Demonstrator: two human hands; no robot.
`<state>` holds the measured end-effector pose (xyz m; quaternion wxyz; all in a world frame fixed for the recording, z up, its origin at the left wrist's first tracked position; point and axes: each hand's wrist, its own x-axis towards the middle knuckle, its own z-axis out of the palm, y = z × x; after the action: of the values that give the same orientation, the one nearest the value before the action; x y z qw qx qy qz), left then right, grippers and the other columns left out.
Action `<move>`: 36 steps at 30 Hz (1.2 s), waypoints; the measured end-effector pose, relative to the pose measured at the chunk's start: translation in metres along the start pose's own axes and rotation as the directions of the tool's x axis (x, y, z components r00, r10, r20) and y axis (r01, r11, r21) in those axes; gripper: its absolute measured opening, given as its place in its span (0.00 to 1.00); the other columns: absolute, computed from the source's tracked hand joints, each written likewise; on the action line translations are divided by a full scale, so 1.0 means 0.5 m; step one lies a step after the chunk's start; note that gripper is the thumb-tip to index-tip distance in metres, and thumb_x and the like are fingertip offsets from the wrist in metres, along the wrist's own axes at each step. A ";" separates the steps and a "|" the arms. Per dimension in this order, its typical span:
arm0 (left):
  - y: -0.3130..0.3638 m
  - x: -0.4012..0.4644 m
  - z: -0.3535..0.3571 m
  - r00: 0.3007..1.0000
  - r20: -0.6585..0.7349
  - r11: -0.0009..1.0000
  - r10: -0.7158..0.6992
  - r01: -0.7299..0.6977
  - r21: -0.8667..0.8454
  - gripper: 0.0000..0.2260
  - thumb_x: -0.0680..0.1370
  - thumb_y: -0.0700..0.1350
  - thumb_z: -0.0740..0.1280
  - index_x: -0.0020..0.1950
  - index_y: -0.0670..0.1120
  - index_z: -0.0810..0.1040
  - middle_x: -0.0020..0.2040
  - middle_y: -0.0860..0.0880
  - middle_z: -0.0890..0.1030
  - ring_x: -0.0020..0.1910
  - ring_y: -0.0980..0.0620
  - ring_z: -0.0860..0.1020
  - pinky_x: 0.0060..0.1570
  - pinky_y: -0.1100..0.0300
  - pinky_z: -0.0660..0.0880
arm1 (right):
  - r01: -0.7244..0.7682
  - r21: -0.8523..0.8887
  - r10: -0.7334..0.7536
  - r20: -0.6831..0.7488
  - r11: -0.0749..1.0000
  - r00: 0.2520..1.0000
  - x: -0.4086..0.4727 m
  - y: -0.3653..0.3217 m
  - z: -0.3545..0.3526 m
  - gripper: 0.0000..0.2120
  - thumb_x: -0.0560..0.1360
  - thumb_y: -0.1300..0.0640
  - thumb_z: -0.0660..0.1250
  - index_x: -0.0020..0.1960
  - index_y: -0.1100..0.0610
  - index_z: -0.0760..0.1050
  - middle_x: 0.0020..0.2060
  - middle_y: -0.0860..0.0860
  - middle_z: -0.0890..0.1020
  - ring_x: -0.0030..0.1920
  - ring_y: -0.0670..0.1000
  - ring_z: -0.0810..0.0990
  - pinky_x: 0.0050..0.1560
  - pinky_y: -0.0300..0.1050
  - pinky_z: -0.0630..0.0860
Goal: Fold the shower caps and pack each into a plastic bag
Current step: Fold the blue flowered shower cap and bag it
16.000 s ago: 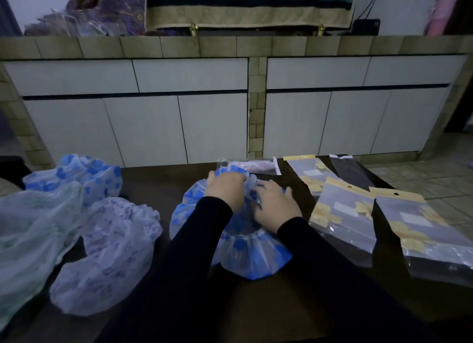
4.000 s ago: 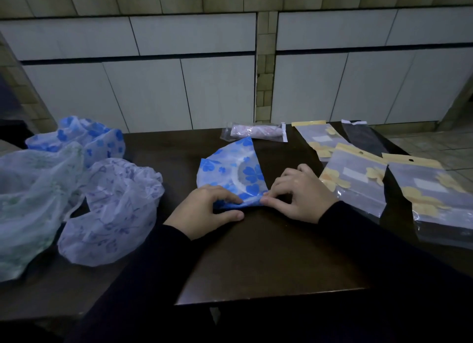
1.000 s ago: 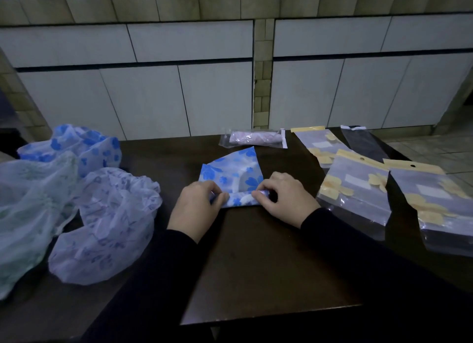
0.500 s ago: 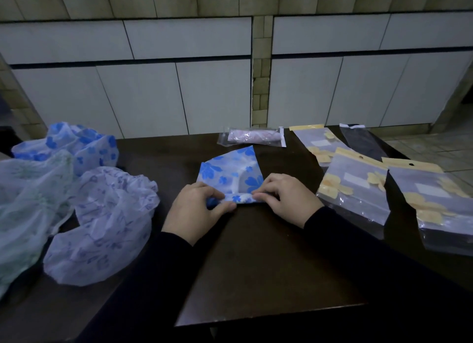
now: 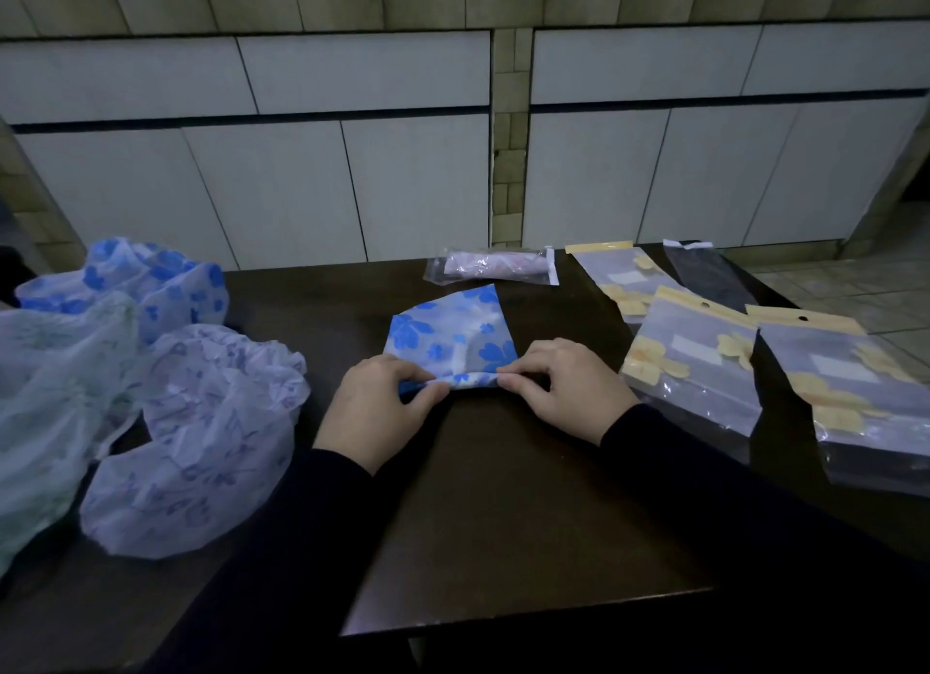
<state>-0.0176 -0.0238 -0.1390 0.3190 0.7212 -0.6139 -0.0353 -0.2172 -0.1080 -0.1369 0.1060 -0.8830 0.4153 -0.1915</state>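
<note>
Folded blue-flowered shower cap [image 5: 453, 334] flat on the dark table [image 5: 503, 497], mid-front, near edge rolled up. Left hand [image 5: 375, 407] and right hand [image 5: 563, 389] both curled over that rolled edge, fingertips and thumbs pinching it from either end. Unfolded caps [image 5: 201, 437] heaped at left; plastic bags [image 5: 699, 366] fanned out at right.
</note>
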 end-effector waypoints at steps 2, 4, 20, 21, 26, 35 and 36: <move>0.001 0.002 0.002 1.000 -0.008 1.000 0.003 -0.003 0.007 0.11 0.75 0.54 0.70 0.48 0.48 0.84 0.47 0.51 0.81 0.50 0.53 0.77 0.52 0.60 0.71 | -0.043 0.027 0.043 0.001 0.999 0.999 0.006 -0.002 -0.001 0.15 0.77 0.43 0.62 0.57 0.48 0.81 0.44 0.45 0.78 0.46 0.45 0.75 0.49 0.46 0.76; 0.001 0.005 0.004 1.000 -0.014 1.000 0.005 -0.005 0.012 0.11 0.76 0.54 0.69 0.48 0.48 0.84 0.46 0.51 0.81 0.49 0.53 0.77 0.50 0.61 0.70 | -0.078 0.031 0.078 0.011 0.996 0.997 0.013 -0.003 -0.004 0.15 0.77 0.43 0.63 0.56 0.49 0.81 0.43 0.45 0.78 0.44 0.45 0.76 0.46 0.45 0.76; 0.033 0.071 0.022 0.981 0.007 0.949 -0.192 0.184 0.256 0.10 0.80 0.54 0.61 0.53 0.50 0.77 0.52 0.47 0.81 0.54 0.45 0.78 0.46 0.57 0.69 | -0.027 -0.074 0.030 0.050 0.997 0.998 0.094 0.005 -0.009 0.10 0.78 0.47 0.62 0.44 0.48 0.79 0.35 0.42 0.77 0.40 0.45 0.75 0.57 0.44 0.66; 0.033 0.075 0.022 0.979 0.020 0.948 -0.203 0.191 0.255 0.10 0.80 0.54 0.61 0.54 0.50 0.77 0.53 0.47 0.81 0.54 0.46 0.77 0.46 0.57 0.69 | -0.016 -0.094 0.019 0.033 0.995 0.999 0.095 0.009 -0.008 0.10 0.78 0.47 0.61 0.44 0.48 0.79 0.36 0.43 0.78 0.40 0.45 0.74 0.58 0.45 0.66; 0.022 0.075 0.024 0.981 0.023 0.951 -0.192 0.180 0.253 0.09 0.79 0.55 0.62 0.53 0.52 0.77 0.54 0.49 0.79 0.57 0.46 0.73 0.50 0.55 0.68 | 0.031 -0.167 -0.042 -0.059 0.985 0.997 0.089 0.018 0.006 0.07 0.77 0.45 0.62 0.49 0.45 0.78 0.42 0.42 0.77 0.45 0.44 0.72 0.53 0.44 0.65; 0.002 0.077 0.034 0.994 0.105 1.000 -0.010 0.011 -0.012 0.05 0.79 0.47 0.63 0.44 0.55 0.74 0.48 0.53 0.77 0.50 0.53 0.73 0.47 0.62 0.68 | 0.058 -0.170 -0.073 -0.079 0.984 0.994 0.093 0.017 0.017 0.07 0.79 0.48 0.61 0.53 0.44 0.77 0.50 0.42 0.78 0.52 0.46 0.75 0.50 0.44 0.63; 0.001 0.077 0.032 0.993 0.117 1.000 -0.009 0.012 -0.027 0.03 0.79 0.49 0.64 0.45 0.54 0.75 0.46 0.53 0.76 0.49 0.54 0.74 0.45 0.63 0.67 | 0.060 -0.173 -0.073 -0.068 0.983 0.995 0.093 0.018 0.016 0.09 0.79 0.46 0.60 0.53 0.44 0.77 0.50 0.42 0.79 0.52 0.46 0.75 0.50 0.45 0.63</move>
<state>-0.0156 -0.0653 -0.1383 0.2924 0.7165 -0.6272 -0.0877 -0.1928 -0.1494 -0.1358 0.0080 -0.8944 0.4042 -0.1911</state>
